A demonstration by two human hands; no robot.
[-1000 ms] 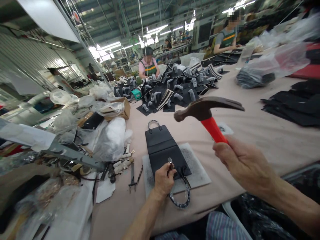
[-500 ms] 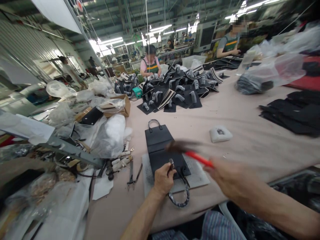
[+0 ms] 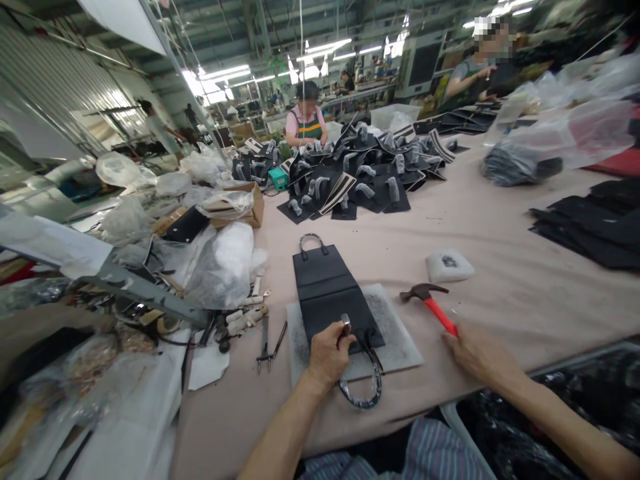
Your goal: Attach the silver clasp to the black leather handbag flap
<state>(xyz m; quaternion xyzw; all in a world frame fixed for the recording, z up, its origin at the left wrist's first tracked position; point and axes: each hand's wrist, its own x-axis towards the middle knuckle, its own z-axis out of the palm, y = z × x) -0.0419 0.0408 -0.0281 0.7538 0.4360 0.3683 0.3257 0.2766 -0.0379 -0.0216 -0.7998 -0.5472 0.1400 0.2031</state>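
A black bag panel (image 3: pixel 327 280) with a plastic-wrapped handle at each end lies partly on a pale flat slab (image 3: pixel 400 340). My left hand (image 3: pixel 330 353) is closed around a short metal punch (image 3: pixel 345 323), held upright over the panel's near part; its lower end is hidden by my fingers. The near handle (image 3: pixel 367 400) hangs in a loop toward me, right beside that hand. Off to the right, my right hand (image 3: pixel 473 350) is closed on the red grip of a claw hammer (image 3: pixel 440 313). The hammer head is apart from the punch, to the right of the slab.
A white block (image 3: pixel 449 265) sits behind the hammer. Several pointed tools (image 3: pixel 267 343) lie left of the slab. Black panels with wrapped handles are heaped (image 3: pixel 350 180) at the back, where a co-worker (image 3: pixel 306 120) sits. Plastic bags (image 3: pixel 220 267) crowd the left side.
The hammer has swung away from above the panel to the right and lower, with my right hand. My left hand still holds the punch in place. The view has shifted slightly.
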